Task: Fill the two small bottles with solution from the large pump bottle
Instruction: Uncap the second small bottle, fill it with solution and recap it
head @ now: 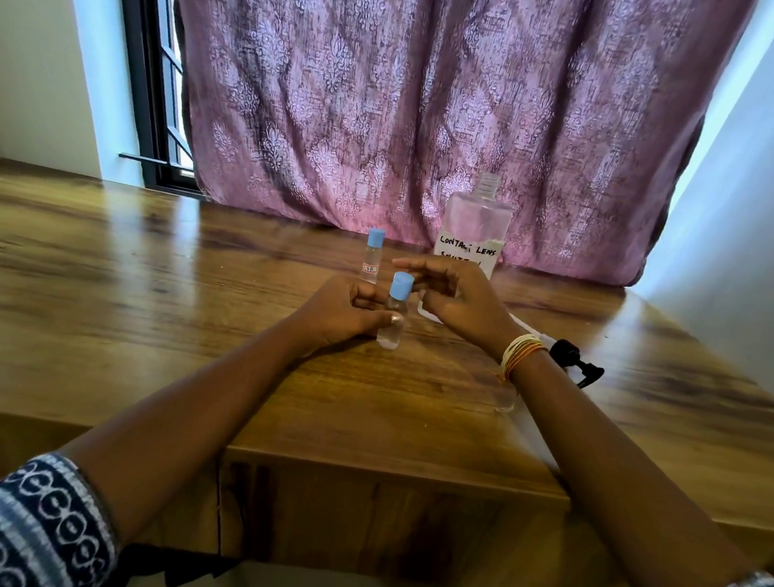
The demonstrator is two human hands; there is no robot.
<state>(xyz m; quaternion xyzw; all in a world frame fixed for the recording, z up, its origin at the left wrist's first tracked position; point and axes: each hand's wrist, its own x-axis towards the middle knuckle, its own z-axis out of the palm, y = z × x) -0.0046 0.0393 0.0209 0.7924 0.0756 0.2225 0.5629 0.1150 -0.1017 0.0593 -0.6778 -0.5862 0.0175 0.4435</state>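
At mid-frame we are gripping the near small bottle (394, 314) upright on the table (146, 274) with our left hand (344, 311), fingers clamped round it. Our right hand (456, 298) is hovering beside its blue cap (401, 285), fingers loosely apart. The second small bottle (372, 256) and the uncapped large bottle (473, 228) are standing just above; the black pump head (576, 361) is lying at right.

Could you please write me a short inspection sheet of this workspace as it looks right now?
Surface: wooden table, glossy.
Job's things: large bottle open, pump head lying on the table; near small bottle and far small bottle capped, upright.
Clutter: nothing seen.
Grips: left hand holds the near small bottle; right hand open beside its cap.
Cables: nothing seen.
Surroundings: pink curtain, window.
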